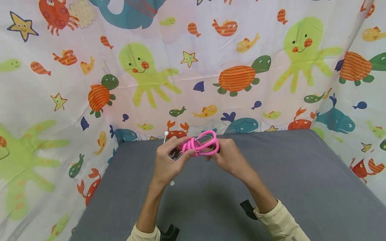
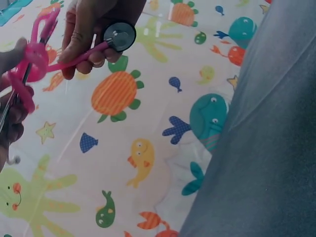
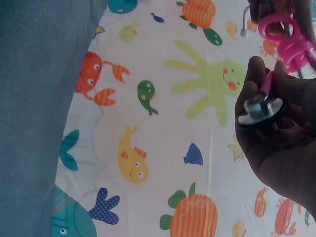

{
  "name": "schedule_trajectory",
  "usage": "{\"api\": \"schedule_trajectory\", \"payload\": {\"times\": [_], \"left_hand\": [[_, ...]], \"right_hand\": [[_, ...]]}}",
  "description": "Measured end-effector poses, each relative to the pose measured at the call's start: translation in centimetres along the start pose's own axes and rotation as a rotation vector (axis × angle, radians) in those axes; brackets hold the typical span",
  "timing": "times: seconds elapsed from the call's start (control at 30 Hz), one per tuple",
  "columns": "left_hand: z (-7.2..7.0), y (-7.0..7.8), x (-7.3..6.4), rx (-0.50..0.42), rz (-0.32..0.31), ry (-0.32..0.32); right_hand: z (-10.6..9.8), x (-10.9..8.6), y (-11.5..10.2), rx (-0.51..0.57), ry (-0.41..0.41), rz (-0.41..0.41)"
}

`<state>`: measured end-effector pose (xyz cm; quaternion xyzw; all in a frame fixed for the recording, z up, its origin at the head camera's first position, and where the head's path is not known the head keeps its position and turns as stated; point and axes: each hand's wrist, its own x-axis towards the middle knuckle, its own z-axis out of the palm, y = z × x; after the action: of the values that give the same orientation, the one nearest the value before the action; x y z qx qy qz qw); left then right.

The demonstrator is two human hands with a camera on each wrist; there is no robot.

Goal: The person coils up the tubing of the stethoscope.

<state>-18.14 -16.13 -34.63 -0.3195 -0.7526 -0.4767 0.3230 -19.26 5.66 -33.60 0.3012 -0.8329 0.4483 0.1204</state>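
Observation:
A stethoscope [image 1: 201, 147] with pink tubing is held up above the grey table, its tube wound in loops around its metal part. My left hand [image 1: 169, 162] grips the wound bundle from the left, thumb on the near side. White eartips [image 1: 166, 133] stick out beyond that hand. On the other side, my right hand [image 1: 230, 156] pinches the tube close to the round chestpiece [image 2: 120, 36]. The right wrist view shows this metal chestpiece [image 3: 261, 111] with its dark rim lying against the fingers. Between the hands, a pink loop stands out from the coils.
The grey table [image 1: 301, 180] spreads under both forearms. Behind it and along its sides hangs a white curtain [image 1: 187, 100] printed with sea animals. Dark straps [image 1: 248, 210] show near the cream sleeves [image 1: 280, 221].

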Motion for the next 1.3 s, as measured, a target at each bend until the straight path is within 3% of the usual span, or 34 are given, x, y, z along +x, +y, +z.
{"api": "schedule_trajectory", "payload": {"times": [0.17, 0.3, 0.5, 0.63, 0.77, 0.87, 1.07, 1.3], "left_hand": [[0.2, 0.1, 0.0, 0.072, -0.071, 0.076], [0.4, 0.1, 0.1, 0.12, -0.087, 0.111], [0.9, -0.3, 0.0, 0.307, -0.013, 0.164], [1.6, -0.6, -0.1, 0.502, 0.053, 0.174], [1.8, -0.7, 0.1, 0.632, 0.105, 0.136], [1.6, -0.6, 0.4, 0.683, 0.137, 0.108], [1.2, 0.0, 1.0, 0.728, 0.212, 0.045], [1.2, 0.6, 0.8, 0.669, 0.248, -0.064]], "right_hand": [[0.7, -0.5, -0.3, 0.069, -0.043, 0.022], [0.8, -0.7, -0.5, 0.094, -0.05, 0.029], [1.2, -1.2, -0.5, 0.12, -0.071, 0.071], [1.6, -1.9, -0.8, -0.003, -0.072, 0.022], [1.6, -2.4, -1.8, -0.265, -0.052, -0.071], [1.0, -2.4, -2.7, -0.394, -0.023, -0.132], [-0.3, -1.3, -3.8, -0.396, 0.076, -0.27], [-1.0, 0.1, -2.7, -0.43, 0.263, -0.382]]}}
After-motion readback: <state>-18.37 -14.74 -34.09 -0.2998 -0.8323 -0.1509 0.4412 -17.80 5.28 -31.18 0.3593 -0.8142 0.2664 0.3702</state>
